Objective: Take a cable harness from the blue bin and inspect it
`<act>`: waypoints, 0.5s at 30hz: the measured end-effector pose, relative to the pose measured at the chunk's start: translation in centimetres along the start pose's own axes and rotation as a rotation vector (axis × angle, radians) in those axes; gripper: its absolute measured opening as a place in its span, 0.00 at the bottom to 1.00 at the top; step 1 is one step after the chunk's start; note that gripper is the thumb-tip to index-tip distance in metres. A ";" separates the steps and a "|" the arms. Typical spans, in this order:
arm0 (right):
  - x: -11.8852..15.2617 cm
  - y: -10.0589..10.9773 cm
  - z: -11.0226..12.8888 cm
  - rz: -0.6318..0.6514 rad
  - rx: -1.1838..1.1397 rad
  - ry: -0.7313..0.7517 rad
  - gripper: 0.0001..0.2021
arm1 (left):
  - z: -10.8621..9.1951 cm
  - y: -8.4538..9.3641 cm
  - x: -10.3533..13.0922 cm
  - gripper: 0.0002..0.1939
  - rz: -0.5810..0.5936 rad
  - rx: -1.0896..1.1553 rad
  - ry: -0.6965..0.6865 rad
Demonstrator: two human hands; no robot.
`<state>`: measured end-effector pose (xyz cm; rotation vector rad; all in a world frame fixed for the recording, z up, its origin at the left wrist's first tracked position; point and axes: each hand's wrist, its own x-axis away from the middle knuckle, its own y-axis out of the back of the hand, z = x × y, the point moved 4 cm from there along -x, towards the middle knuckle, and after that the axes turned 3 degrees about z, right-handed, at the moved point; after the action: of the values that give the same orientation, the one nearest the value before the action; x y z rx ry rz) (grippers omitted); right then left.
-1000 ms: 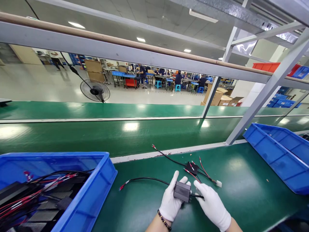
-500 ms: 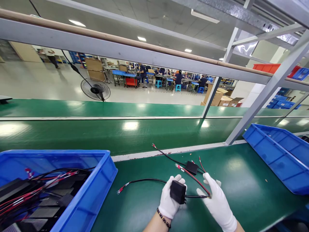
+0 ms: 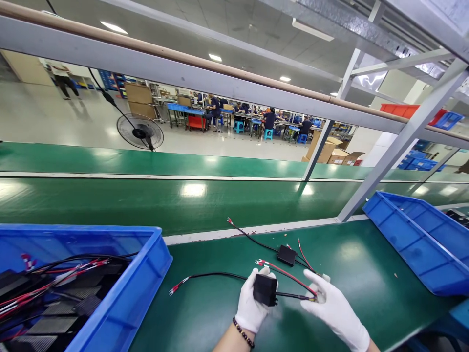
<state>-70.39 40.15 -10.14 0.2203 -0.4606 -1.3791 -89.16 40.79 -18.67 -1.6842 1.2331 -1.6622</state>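
Here, gloved left hand (image 3: 252,305) closed around a black module (image 3: 265,289) near the green bench's (image 3: 366,274) front edge, right hand (image 3: 335,310) pinching its red-and-black wires (image 3: 289,276), blue bin (image 3: 139,288) at left edge.

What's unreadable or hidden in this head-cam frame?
- Head view: right hand palm and a white connector there, hidden by its own gloved fingers.
- Left hand fingertips, hidden behind the black module they hold.
- Left blue bin contents, cut off by the left and bottom edges.
- Any label on the second module, too small.
- Distant workers, too small.
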 end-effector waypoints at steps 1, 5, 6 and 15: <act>0.2 0.4 0.4 0.013 0.029 -0.002 0.34 | 0.0 0.1 0.0 0.12 -0.015 0.008 0.000; 0.5 1.4 1.1 0.047 0.076 -0.014 0.34 | 0.1 0.2 -0.3 0.12 -0.009 0.029 0.006; 0.6 1.6 1.1 0.053 0.053 -0.014 0.34 | 0.1 0.2 -0.3 0.11 0.009 0.036 -0.001; 0.2 2.2 -0.4 0.027 -0.047 0.045 0.32 | 0.0 0.4 -0.9 0.08 0.061 0.102 -0.015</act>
<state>-68.24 40.32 -9.58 0.2058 -0.3917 -1.3546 -89.14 41.33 -19.53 -1.5803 1.1612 -1.6451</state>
